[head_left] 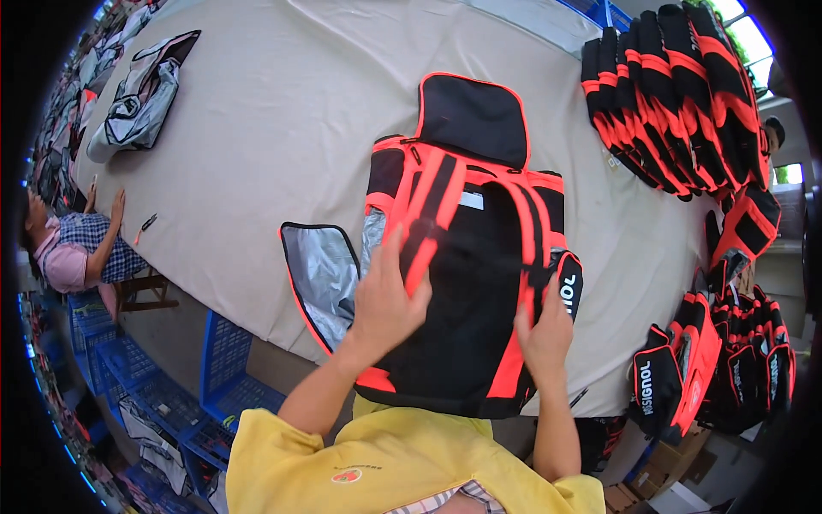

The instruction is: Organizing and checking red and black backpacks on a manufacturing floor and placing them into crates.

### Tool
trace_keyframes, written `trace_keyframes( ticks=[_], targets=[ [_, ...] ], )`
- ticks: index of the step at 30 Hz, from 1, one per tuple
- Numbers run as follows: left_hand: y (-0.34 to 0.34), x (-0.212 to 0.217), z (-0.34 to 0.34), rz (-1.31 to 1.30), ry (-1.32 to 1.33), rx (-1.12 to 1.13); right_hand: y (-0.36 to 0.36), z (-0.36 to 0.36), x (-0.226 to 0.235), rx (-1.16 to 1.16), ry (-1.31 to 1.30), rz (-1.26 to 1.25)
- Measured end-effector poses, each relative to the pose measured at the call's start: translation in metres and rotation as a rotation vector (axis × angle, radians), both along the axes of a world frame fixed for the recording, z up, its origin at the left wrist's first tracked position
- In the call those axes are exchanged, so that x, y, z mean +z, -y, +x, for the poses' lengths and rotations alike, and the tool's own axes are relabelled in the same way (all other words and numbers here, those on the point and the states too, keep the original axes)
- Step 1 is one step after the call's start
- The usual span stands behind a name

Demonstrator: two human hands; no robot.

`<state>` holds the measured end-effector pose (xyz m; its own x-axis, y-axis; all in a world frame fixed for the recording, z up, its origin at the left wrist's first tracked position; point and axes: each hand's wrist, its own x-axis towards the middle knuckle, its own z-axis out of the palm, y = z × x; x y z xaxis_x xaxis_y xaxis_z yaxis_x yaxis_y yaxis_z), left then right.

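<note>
A black backpack (467, 300) with bright orange-red trim lies before me, its shoulder straps facing up and its bottom against my yellow shirt. The black top flap (473, 120) is folded out away from me. On the left, a side flap (321, 270) hangs out with its silver lining showing. My left hand (390, 300) has the left shoulder strap (437, 201) between thumb and fingers. Around the lower part of the right shoulder strap (535, 227), by a dark buckle, closes my right hand (545, 334). Its fingertips are partly hidden.
A pale cloth covers the table (257, 154). A silver-lined piece (141, 98) lies far left, near a seated person (77, 248) and a small tool (147, 224). Similar backpacks (676, 103) are stacked at right, with more (685, 368) below. Blue crates (227, 360) stand at lower left.
</note>
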<state>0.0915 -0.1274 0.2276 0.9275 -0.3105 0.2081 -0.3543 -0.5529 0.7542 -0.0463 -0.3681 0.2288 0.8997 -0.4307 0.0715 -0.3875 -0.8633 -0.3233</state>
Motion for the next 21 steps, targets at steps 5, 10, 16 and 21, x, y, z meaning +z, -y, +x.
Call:
trace_keyframes(
  ticks=[5,10,16,21],
  targets=[
    [0.042,-0.071,0.089,-0.083,-0.106,0.048,0.046,0.109,-0.028,-0.302,0.242,0.934],
    [0.049,-0.16,0.11,-0.794,-0.939,-0.053,0.058,0.121,-0.143,-0.437,0.306,1.524],
    [0.029,-0.185,0.116,-0.946,-1.161,-0.174,0.069,0.114,-0.172,-0.429,0.283,1.64],
    [0.025,-0.187,0.122,-1.008,-1.291,-0.219,0.071,0.121,-0.174,-0.434,0.223,1.664]
  ],
)
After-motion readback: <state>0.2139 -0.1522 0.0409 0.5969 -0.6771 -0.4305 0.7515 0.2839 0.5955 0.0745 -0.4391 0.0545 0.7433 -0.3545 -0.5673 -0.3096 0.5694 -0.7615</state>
